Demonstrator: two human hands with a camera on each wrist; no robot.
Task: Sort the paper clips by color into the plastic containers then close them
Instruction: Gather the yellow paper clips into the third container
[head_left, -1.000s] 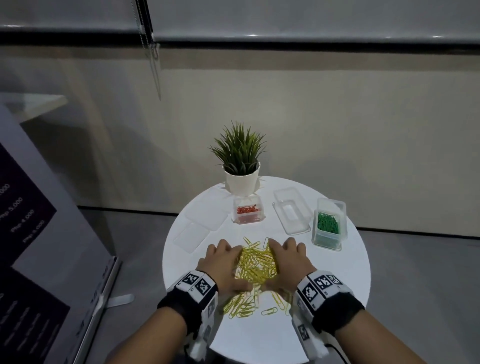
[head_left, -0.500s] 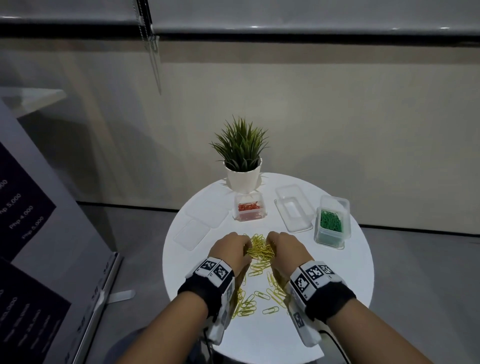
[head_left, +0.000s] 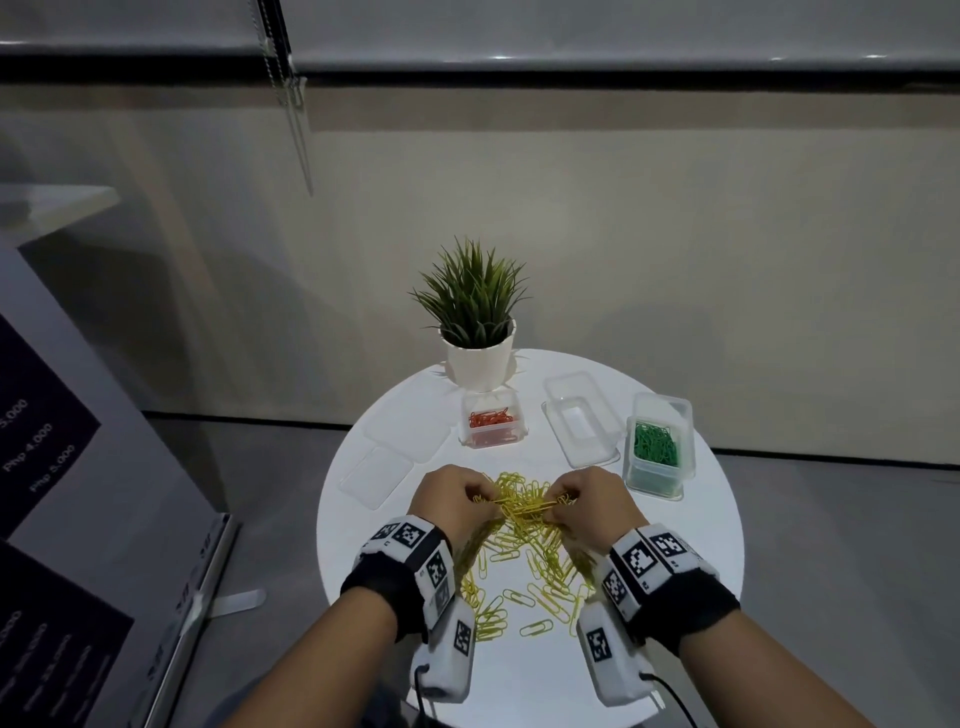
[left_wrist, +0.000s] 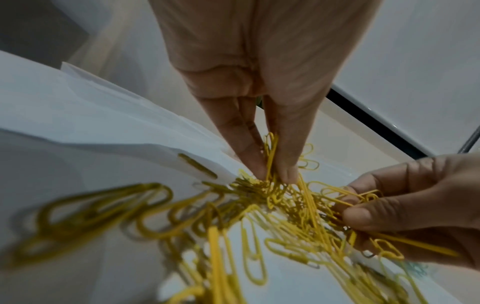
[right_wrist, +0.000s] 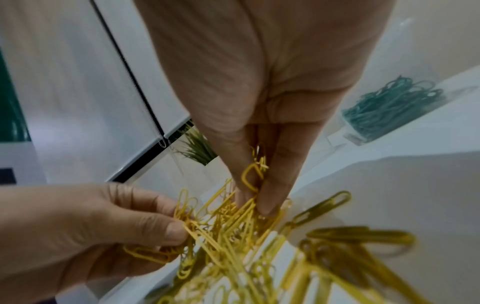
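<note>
A heap of yellow paper clips (head_left: 524, 525) lies on the round white table (head_left: 691, 525). My left hand (head_left: 457, 499) pinches a bunch of clips at the heap's left side, and my right hand (head_left: 592, 501) pinches a bunch at its right side. In the left wrist view the left fingertips (left_wrist: 259, 168) squeeze yellow clips (left_wrist: 272, 193); in the right wrist view the right fingertips (right_wrist: 267, 205) do the same. Behind stand a container of red clips (head_left: 491, 423), an empty clear container (head_left: 579, 418) and a container of green clips (head_left: 655, 444).
A potted plant (head_left: 478, 332) stands at the table's far edge. Two clear lids (head_left: 395, 452) lie at the left of the table. Loose yellow clips (head_left: 535, 608) are scattered toward the near edge. A sign board (head_left: 78, 519) stands on the floor to the left.
Both hands went from lying flat beside the heap to curling their fingers and pinching bunches of yellow clips. They moved slightly away from me, gathering the clips between them.
</note>
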